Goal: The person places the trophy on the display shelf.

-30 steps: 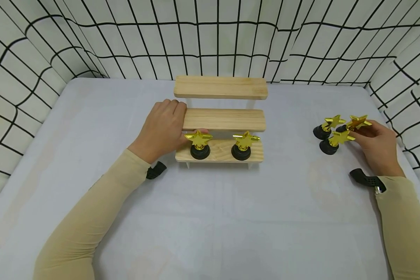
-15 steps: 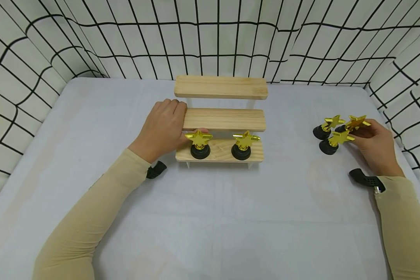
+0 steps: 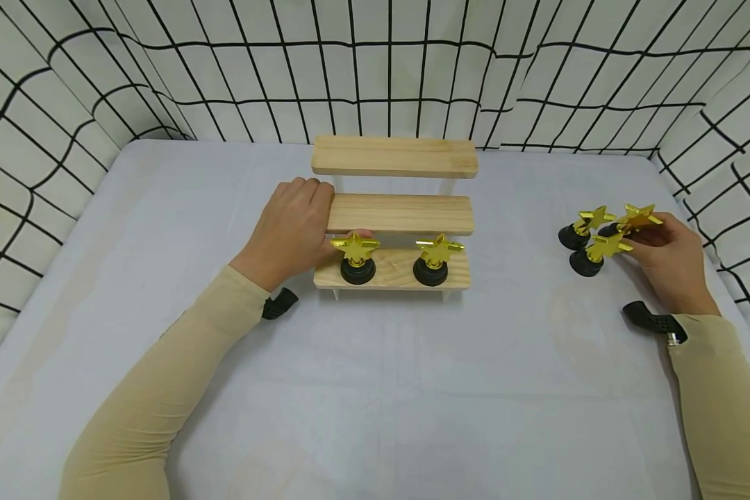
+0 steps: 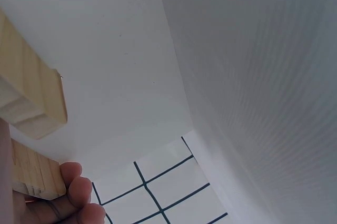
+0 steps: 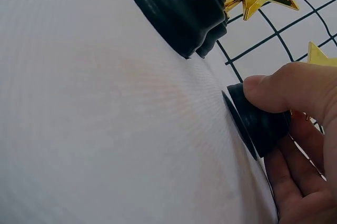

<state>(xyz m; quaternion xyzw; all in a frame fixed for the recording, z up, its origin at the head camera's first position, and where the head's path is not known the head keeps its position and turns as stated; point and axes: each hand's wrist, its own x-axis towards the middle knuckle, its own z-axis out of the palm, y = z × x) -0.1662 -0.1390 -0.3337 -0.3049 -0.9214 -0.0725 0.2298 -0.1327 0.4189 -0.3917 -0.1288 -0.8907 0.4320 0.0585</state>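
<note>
L hand (image 3: 290, 228) grips wood plank (image 3: 405, 212); R hand (image 3: 679, 260) pinches gold-star trophy (image 3: 639, 218) by rnd blk base (image 5: 259, 121).

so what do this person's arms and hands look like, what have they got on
The left sleeve and right sleeve are long, beige and close-fitting. A black attachment juts out at the left cuff and right cuff. The left hand and right hand are gloveless.
</note>
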